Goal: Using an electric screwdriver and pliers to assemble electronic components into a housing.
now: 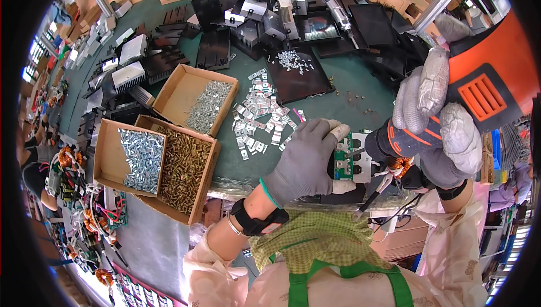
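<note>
Three boxes (169, 90): silver screws (141, 160), brass screws (186, 174), metal bits (209, 107) | left hand (307, 159) gripping circuit board (342, 163) | right hand (431, 95) clutching drill (499, 73)

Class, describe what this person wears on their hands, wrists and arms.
Left hand: grey glove with a teal cuff edge and whitish fingertips; a black wrist strap and a thin pale bracelet. Right hand: grey glove with whitish, creased finger coverings; a black wristband. The loose left sleeve and right sleeve are pale pinkish cream, the right with faint brown motifs.
</note>
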### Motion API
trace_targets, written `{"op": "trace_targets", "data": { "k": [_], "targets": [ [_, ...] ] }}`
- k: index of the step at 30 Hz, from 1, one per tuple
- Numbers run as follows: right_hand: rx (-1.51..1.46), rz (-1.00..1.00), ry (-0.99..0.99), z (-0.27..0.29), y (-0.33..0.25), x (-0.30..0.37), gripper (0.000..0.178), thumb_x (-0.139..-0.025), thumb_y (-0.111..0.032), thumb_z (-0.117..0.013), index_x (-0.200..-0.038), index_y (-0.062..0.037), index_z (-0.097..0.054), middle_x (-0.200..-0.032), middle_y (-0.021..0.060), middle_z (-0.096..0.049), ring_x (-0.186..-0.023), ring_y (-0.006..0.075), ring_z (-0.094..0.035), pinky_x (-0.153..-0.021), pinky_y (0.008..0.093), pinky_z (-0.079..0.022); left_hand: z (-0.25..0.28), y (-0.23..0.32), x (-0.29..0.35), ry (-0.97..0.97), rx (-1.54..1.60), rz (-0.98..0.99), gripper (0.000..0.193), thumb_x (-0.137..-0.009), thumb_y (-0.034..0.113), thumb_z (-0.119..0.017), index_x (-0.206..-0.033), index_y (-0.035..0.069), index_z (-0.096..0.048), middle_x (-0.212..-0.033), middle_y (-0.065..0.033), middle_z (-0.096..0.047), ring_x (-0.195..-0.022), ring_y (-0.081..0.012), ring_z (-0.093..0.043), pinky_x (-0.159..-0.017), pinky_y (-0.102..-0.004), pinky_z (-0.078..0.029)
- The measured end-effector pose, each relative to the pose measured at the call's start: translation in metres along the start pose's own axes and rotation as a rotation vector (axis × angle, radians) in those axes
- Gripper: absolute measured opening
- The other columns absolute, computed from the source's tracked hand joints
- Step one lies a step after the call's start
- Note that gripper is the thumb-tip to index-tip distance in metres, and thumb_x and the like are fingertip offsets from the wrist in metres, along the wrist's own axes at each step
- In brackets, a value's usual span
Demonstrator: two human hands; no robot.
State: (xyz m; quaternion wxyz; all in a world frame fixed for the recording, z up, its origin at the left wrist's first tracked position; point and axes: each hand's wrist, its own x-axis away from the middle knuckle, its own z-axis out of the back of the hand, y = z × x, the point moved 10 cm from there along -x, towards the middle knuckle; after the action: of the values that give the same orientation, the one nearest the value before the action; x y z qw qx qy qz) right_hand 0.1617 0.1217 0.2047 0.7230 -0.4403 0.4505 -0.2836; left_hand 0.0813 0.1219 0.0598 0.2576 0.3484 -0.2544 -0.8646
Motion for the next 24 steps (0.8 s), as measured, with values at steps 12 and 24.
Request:
{"op": "trace_targets", "data": {
  "k": [12, 24],
  "targets": [
    [-0.05, 0.309, 0.584, 0.119, -0.042, 0.109, 0.031, -0.087, -0.016, -0.051, -0.113, -0.0014, -0.042, -0.088, 0.0053, -0.042, -0.067, 0.0112, -0.041, -0.061, 0.0263, -0.037, 0.005, 0.012, -0.011, -0.059, -0.074, 0.03, 0.095, -0.053, 0.054, -0.079, -0.126, 0.004, -0.045, -0.124, -0.0215, -0.043, -0.114, -0.0411, -0.044, -0.093, -0.0468, -0.039],
    [-0.048, 0.33, 0.757, 0.14, -0.022, 0.163, 0.03, -0.084, -0.027, -0.058, -0.078, -0.0037, -0.04, -0.075, 0.0016, -0.034, -0.055, 0.0109, -0.033, -0.05, 0.0264, -0.028, -0.021, 0.024, -0.016, -0.133, -0.078, 0.034, 0.057, -0.056, 0.023, -0.081, -0.109, 0.01, -0.063, -0.132, -0.0208, -0.041, -0.121, -0.0433, -0.04, -0.095, -0.0494, -0.038]
  ]
}}
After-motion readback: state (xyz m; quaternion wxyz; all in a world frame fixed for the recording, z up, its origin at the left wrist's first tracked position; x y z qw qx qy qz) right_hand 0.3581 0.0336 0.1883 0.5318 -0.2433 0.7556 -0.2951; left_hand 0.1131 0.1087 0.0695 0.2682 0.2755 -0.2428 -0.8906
